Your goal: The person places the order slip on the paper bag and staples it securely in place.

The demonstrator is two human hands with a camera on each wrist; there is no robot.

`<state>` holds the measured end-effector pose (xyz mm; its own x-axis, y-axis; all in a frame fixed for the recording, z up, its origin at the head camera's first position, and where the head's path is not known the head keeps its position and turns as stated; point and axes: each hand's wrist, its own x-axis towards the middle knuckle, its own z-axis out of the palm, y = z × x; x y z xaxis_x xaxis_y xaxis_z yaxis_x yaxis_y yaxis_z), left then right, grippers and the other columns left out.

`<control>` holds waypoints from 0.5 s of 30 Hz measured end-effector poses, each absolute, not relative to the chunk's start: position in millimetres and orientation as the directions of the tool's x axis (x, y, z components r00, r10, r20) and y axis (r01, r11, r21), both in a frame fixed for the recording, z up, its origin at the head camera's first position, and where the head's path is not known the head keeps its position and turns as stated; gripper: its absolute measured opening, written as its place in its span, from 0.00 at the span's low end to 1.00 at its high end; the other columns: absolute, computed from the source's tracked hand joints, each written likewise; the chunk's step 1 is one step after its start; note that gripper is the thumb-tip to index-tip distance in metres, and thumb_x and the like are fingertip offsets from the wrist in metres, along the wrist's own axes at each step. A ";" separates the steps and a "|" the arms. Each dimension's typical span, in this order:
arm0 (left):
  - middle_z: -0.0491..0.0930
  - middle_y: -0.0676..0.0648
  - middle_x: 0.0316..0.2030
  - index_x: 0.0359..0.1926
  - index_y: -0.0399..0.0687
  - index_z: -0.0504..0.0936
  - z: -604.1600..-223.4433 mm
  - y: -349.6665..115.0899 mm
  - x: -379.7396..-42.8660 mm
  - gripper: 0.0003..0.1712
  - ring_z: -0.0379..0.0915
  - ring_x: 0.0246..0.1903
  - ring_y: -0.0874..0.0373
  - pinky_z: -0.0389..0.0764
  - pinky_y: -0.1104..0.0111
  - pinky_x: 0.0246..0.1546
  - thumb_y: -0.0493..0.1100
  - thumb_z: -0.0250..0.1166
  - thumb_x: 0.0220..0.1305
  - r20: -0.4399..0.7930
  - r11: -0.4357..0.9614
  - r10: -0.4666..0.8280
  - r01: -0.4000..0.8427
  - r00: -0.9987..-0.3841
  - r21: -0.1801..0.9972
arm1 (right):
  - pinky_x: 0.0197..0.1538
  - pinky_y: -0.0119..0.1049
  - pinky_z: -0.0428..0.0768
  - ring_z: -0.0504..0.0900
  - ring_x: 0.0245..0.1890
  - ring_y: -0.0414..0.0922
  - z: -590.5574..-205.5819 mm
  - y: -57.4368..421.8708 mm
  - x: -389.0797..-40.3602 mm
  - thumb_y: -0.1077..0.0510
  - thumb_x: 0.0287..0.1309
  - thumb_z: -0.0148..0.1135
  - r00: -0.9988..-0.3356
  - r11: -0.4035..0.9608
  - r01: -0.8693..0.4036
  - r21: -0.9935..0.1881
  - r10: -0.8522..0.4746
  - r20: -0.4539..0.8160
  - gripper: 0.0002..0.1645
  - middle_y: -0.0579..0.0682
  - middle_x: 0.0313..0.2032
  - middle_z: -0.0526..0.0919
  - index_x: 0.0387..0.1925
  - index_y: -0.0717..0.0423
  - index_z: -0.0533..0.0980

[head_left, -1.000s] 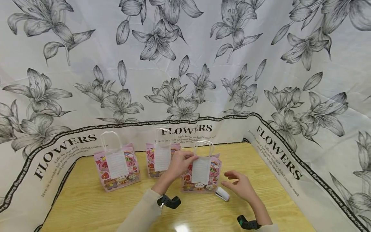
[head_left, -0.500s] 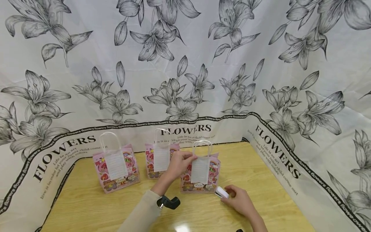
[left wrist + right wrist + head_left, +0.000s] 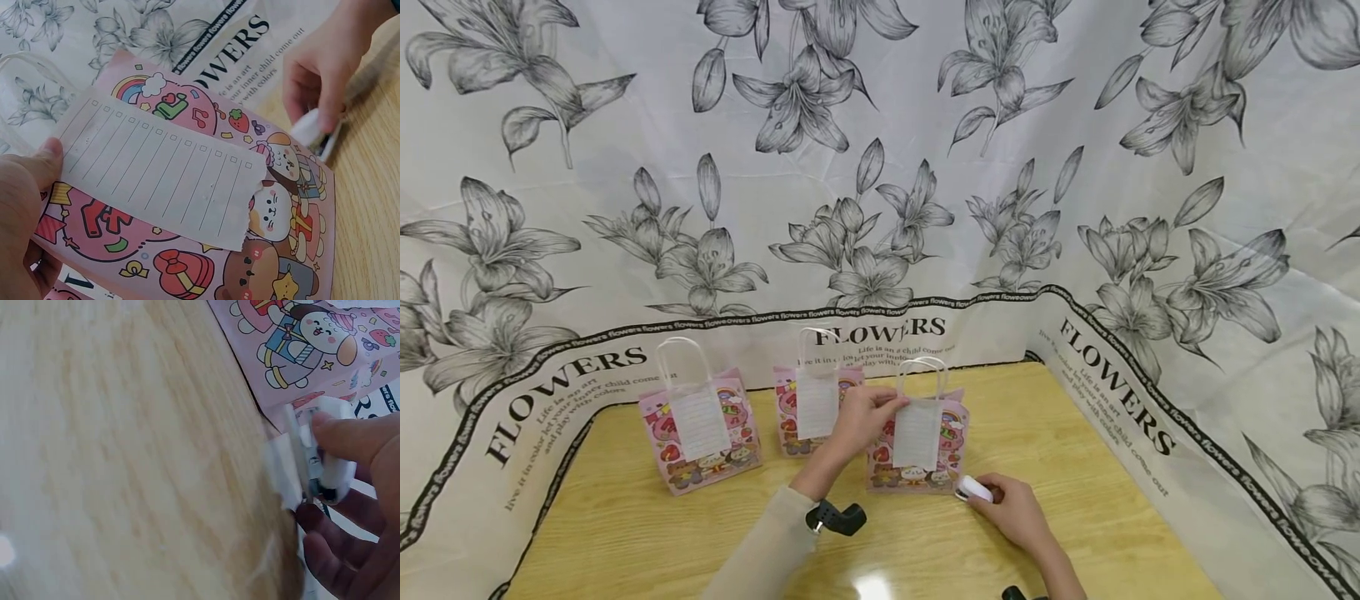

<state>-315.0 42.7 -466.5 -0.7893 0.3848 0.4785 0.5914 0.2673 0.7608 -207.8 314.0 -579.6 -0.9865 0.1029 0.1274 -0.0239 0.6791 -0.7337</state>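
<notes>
My left hand (image 3: 863, 419) pinches the top edge of a pink cartoon-print paper bag (image 3: 953, 454) together with a lined paper slip (image 3: 916, 435) lying against its front. In the left wrist view the slip (image 3: 156, 172) shows a row of small checkboxes and a torn lower edge, and the left thumb presses on its top. A small white stapler (image 3: 977, 489) is between the thumb and fingers of my right hand (image 3: 1015, 510), beside the bag's lower right corner. The right wrist view shows this stapler (image 3: 334, 450) close up, its jaws apart.
Two similar pink bags, one at the left (image 3: 741, 421) and one in the middle (image 3: 786, 417), stand with paper slips on their fronts and white handles up. A flower-printed cloth (image 3: 880, 183) surrounds the wooden table (image 3: 1075, 433) at the back and sides.
My right hand has come down to the white stapler and taken hold of it by the bag's corner. The left hand stays on the bag and slip.
</notes>
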 end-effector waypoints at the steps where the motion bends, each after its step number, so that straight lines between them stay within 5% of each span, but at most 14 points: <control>1: 0.79 0.51 0.16 0.38 0.46 0.89 -466.7 42.9 -314.8 0.11 0.56 0.09 0.67 0.60 0.74 0.12 0.46 0.64 0.66 0.474 0.271 0.384 0.587 -0.793 0.763 | 0.28 0.31 0.75 0.77 0.26 0.37 -579.5 314.0 -206.8 0.56 0.51 0.75 -0.986 0.652 -0.023 -0.758 0.112 0.126 0.16 0.47 0.32 0.83 0.42 0.57 0.83; 6: 0.84 0.55 0.25 0.39 0.46 0.89 -467.0 43.9 -314.0 0.10 0.59 0.10 0.67 0.63 0.74 0.13 0.46 0.65 0.66 0.462 0.282 0.374 0.574 -0.804 0.769 | 0.24 0.33 0.77 0.80 0.27 0.43 -572.5 313.2 -204.3 0.64 0.58 0.67 -0.987 0.416 -0.004 -0.909 0.146 0.071 0.17 0.60 0.40 0.82 0.48 0.65 0.76; 12: 0.82 0.55 0.21 0.39 0.45 0.89 -466.9 43.4 -314.0 0.11 0.58 0.10 0.67 0.62 0.74 0.13 0.47 0.65 0.66 0.469 0.282 0.373 0.580 -0.800 0.765 | 0.24 0.30 0.71 0.72 0.23 0.42 -562.1 308.5 -202.1 0.66 0.66 0.59 -0.989 0.156 0.036 -0.987 0.149 -0.013 0.18 0.63 0.30 0.78 0.54 0.67 0.68; 15: 0.81 0.55 0.19 0.39 0.45 0.89 -467.1 44.1 -314.5 0.12 0.58 0.10 0.66 0.62 0.74 0.12 0.47 0.64 0.66 0.467 0.275 0.379 0.579 -0.799 0.768 | 0.27 0.31 0.75 0.74 0.26 0.43 -558.7 305.6 -200.1 0.66 0.68 0.54 -0.994 0.084 0.032 -0.996 0.111 -0.023 0.19 0.63 0.35 0.75 0.57 0.67 0.64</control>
